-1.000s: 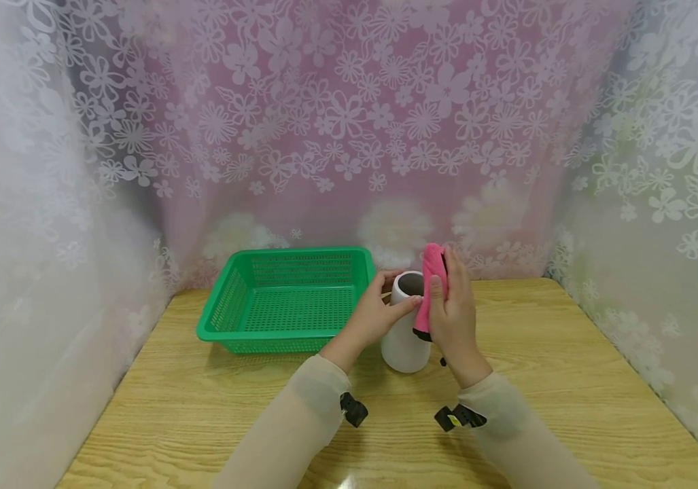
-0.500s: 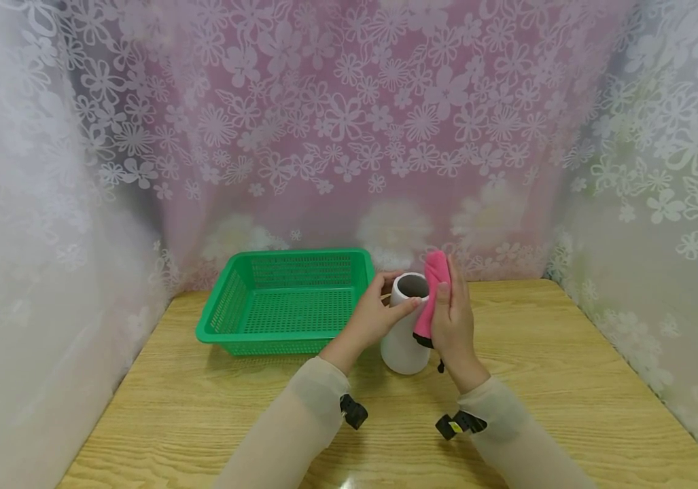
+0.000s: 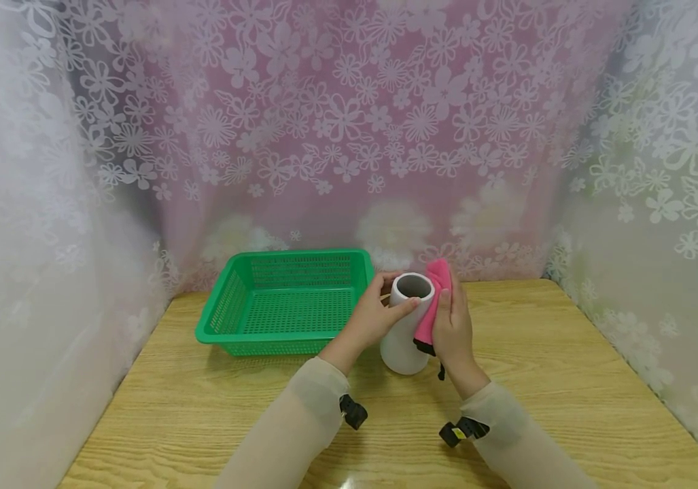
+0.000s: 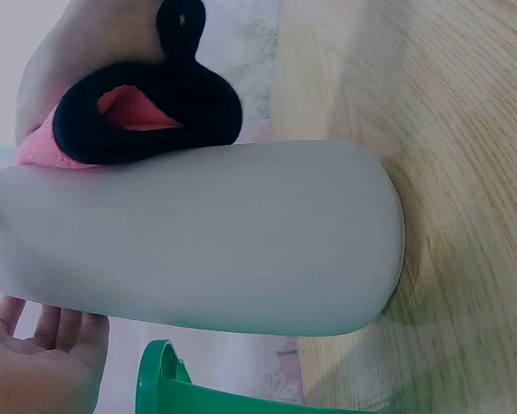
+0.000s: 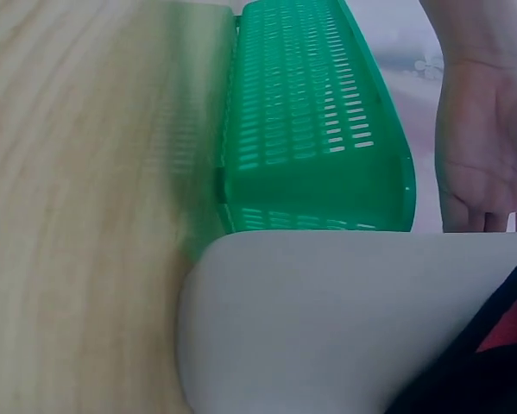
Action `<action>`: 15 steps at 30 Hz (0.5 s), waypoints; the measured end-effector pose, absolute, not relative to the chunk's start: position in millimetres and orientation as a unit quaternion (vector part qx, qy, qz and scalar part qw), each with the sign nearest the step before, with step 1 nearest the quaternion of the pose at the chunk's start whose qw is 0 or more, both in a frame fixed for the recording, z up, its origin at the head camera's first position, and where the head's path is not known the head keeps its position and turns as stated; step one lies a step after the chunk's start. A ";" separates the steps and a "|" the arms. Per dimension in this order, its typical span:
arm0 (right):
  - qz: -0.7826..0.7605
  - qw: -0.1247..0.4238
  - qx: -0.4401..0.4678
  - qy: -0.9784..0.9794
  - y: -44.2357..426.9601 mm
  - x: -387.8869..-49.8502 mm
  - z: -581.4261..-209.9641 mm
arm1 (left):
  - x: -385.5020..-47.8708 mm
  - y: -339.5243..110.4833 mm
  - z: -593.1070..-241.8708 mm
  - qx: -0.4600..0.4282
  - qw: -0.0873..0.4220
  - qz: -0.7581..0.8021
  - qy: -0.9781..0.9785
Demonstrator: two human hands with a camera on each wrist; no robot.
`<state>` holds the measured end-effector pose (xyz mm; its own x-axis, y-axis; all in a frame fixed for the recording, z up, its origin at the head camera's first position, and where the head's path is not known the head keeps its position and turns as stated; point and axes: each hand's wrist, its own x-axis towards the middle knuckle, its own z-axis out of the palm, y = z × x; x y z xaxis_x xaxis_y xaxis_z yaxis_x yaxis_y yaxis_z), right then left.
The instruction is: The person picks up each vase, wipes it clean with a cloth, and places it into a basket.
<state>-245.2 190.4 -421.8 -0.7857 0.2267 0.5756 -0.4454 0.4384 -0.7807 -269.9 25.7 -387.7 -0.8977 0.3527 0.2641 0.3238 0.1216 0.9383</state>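
Note:
A white vase (image 3: pixel 402 348) with a round open mouth stands upright on the table. My left hand (image 3: pixel 373 316) grips it near the rim, thumb in front and fingers round the far side. Against the vase's right side, my right hand (image 3: pixel 455 331) holds a folded pink cloth (image 3: pixel 426 327) with black edging, its thumb on the near face. In the left wrist view the cloth's black border (image 4: pixel 146 147) lies along the vase wall, and a black loop (image 4: pixel 182 26) sticks out from it. The right hand's fingers are partly hidden behind the cloth.
A green perforated plastic basket (image 3: pixel 290 336) stands left of the vase, close to the left hand. The wood-grain table (image 3: pixel 538 380) ends at a flowered curtain (image 3: pixel 349 136) behind, with more curtains at both sides.
My right hand has slid the pink cloth a little downward along the vase's side, showing more of the rim. My left hand keeps its grip near the rim, and the basket stays put.

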 end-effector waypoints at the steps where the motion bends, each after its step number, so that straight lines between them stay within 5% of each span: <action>1: 0.528 0.312 0.068 -0.787 191.2 -245.5 -423.3 | -269.9 25.8 -387.6 0.225 0.012 0.623 0.749; 15: 0.553 0.203 0.037 -0.808 198.9 -246.2 -443.4 | -270.2 25.6 -388.1 0.223 0.011 0.619 0.753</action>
<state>-246.2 198.9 -443.4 -0.9152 0.1640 0.3682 -0.2837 0.3866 -0.8775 -270.2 25.6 -388.1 -0.9004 0.3495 0.2592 0.3220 0.1345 0.9371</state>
